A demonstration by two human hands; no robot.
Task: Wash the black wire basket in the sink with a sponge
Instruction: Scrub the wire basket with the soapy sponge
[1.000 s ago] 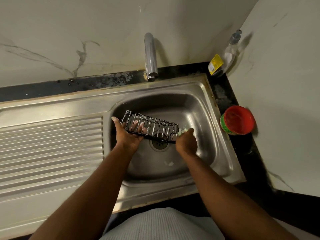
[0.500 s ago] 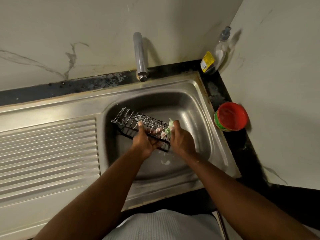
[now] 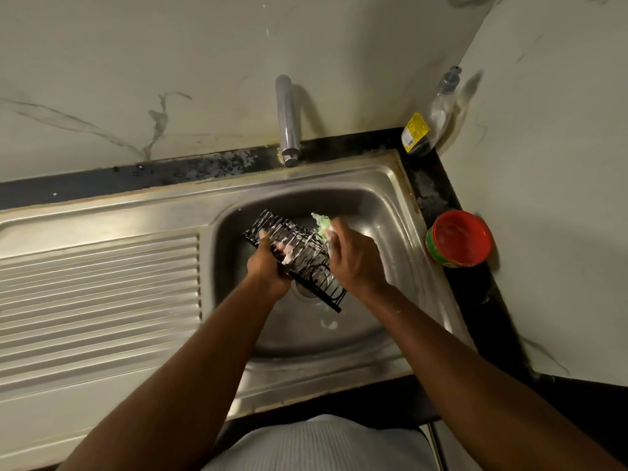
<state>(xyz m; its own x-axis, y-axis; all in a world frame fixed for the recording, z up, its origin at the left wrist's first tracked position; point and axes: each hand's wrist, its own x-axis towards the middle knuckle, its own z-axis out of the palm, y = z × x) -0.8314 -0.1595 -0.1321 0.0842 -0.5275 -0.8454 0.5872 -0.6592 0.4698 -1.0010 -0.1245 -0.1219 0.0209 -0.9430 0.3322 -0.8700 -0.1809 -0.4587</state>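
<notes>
Holding a black wire basket (image 3: 307, 263) over the bowl of a steel sink (image 3: 380, 175), a person works with both hands low in the middle of the view. The basket is tilted and runs at a slant, one end toward the far left of the bowl and the other toward the near right, above the drain (image 3: 306, 291). Whether it touches the bottom of the bowl cannot be told.

The left hand (image 3: 268, 266) grips the basket's near long side. Its thumb lies along the upper edge, and its fingers curl under and into the wires, where the foamy fingertips (image 3: 285, 250) show through the bars. The right hand (image 3: 353, 263) pinches a pale green sponge (image 3: 321, 224) between thumb and curled fingers, pressed close together, at the far right side of the basket. The sponge touches the wires there. White suds cling to the bars, and a small blob of foam (image 3: 328, 323) lies on the bottom of the bowl, nearer the person.

A tap (image 3: 287, 113) stands at the back rim. To the left lies the ribbed draining board (image 3: 98, 283). On the dark counter (image 3: 475, 300) to the right sits a red tub (image 3: 460, 237), and a clear pump bottle (image 3: 431, 117) with a yellow label stands in the far corner.
</notes>
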